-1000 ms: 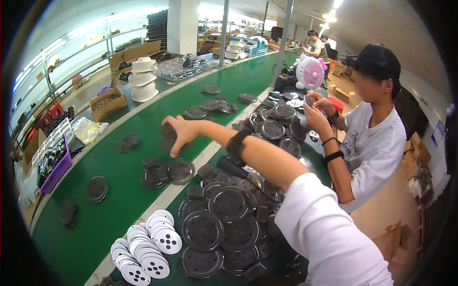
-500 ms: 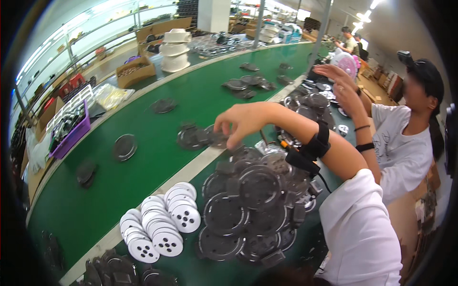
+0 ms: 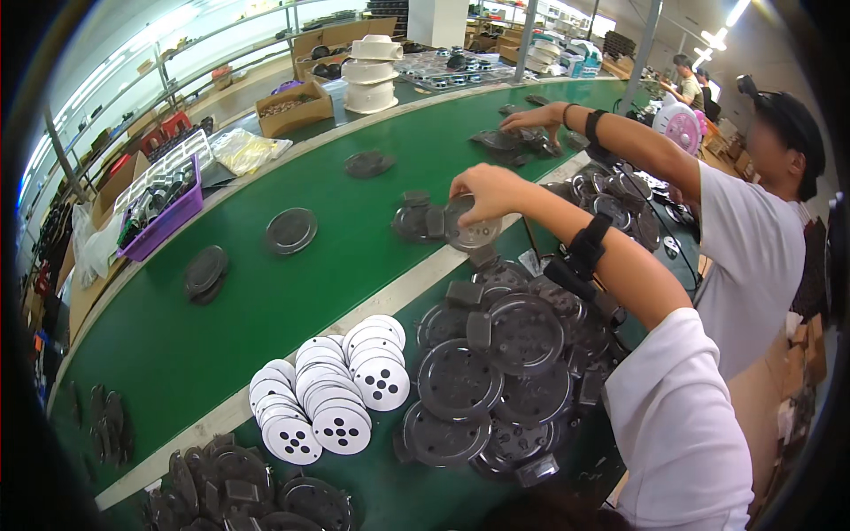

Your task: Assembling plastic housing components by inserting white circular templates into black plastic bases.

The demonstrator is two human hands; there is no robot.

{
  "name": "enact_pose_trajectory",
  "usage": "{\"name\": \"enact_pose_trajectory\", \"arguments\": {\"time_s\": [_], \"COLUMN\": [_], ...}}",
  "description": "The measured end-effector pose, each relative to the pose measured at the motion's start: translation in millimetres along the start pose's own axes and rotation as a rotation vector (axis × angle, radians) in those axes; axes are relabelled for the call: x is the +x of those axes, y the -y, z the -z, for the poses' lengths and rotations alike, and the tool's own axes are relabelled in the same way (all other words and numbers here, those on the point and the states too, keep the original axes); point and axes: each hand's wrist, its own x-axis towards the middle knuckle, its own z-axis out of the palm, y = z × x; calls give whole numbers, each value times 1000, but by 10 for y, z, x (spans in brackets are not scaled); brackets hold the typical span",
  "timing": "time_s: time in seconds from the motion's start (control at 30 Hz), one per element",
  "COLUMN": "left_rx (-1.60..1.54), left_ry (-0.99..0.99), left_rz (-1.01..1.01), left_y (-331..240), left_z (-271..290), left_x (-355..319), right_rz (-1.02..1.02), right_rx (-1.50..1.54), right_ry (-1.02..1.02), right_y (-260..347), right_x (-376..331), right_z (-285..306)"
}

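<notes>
My right hand (image 3: 489,193) reaches from the lower right over the belt's pale edge strip. Its thumb and fingers close on the rim of a round, smoky translucent plastic cover (image 3: 469,228), which looks tilted up. Touching or close beside that cover is another dark cover (image 3: 413,221) with a small box-like tab. Below my forearm, a heap of similar dark round covers (image 3: 459,380) lies on the green surface. White discs with black holes (image 3: 341,429) are fanned in overlapping stacks to the left of the heap. My left hand is out of view.
More dark covers (image 3: 291,231) are scattered along the green belt (image 3: 177,336); others pile up at bottom left (image 3: 239,478). A co-worker's hand (image 3: 540,119) touches covers farther up. Beyond the belt sit a purple crate (image 3: 164,212), a cardboard box (image 3: 297,108) and stacked cream housings (image 3: 369,75).
My right hand has closed on a cover and lifted its edge. The co-worker's arm has reached out over the belt to the farther covers. The view has shifted, moving the scene rightward.
</notes>
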Motion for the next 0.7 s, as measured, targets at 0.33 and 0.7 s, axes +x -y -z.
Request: {"name": "enact_pose_trajectory", "arguments": {"time_s": [0.33,0.7], "left_rx": [11,-27], "left_ry": [8,-6], "left_rz": [-17,8], "left_y": [19,28], "left_z": [-11,-6], "left_x": [16,14], "right_rz": [-62,20], "right_rx": [651,123], "right_ry": [432,320], "right_y": [240,394], "right_x": [-556,-212], "right_z": [717,612]}}
